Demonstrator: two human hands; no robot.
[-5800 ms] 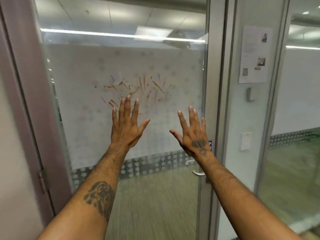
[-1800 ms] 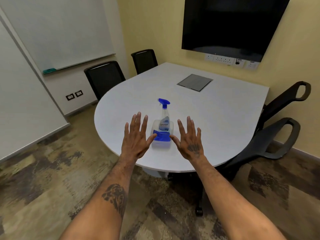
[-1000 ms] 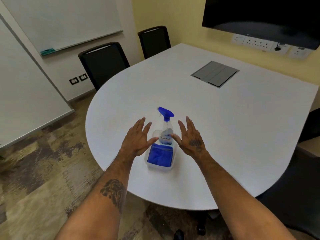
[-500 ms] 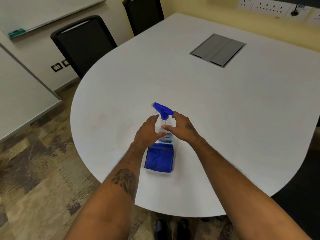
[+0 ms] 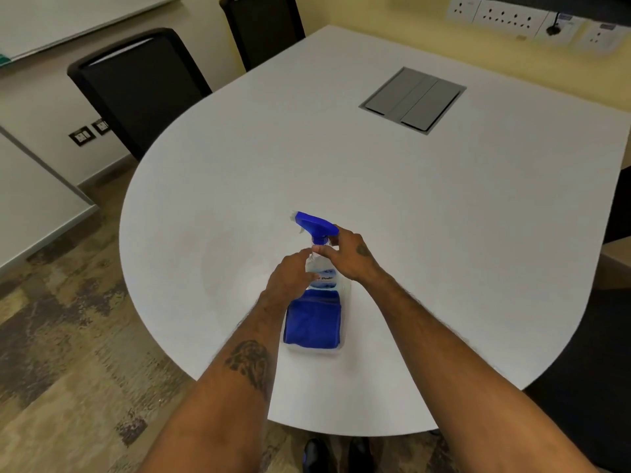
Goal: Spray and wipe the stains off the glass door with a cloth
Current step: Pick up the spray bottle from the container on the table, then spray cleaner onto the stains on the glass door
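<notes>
A clear spray bottle with a blue trigger head (image 5: 312, 225) stands upright in a small clear tray (image 5: 316, 349) near the front edge of a white round-ended table (image 5: 426, 216). A folded blue cloth (image 5: 312, 322) lies in the tray in front of the bottle. My right hand (image 5: 348, 256) is wrapped round the bottle's neck just under the trigger. My left hand (image 5: 290, 274) curves against the bottle's left side, fingers apart, thumb near the label. The bottle's body is mostly hidden by both hands. The glass door is out of view.
Two black chairs (image 5: 143, 87) stand at the table's far left side. A grey cable hatch (image 5: 413, 100) is set into the tabletop. Wall sockets (image 5: 505, 15) run along the yellow wall behind. Another dark chair (image 5: 587, 387) sits at the right. My shoes (image 5: 336, 454) show below the table edge.
I turned from the stained glass door to the table and stepped close. In the last half second both hands closed in on the bottle, and the right hand took its neck.
</notes>
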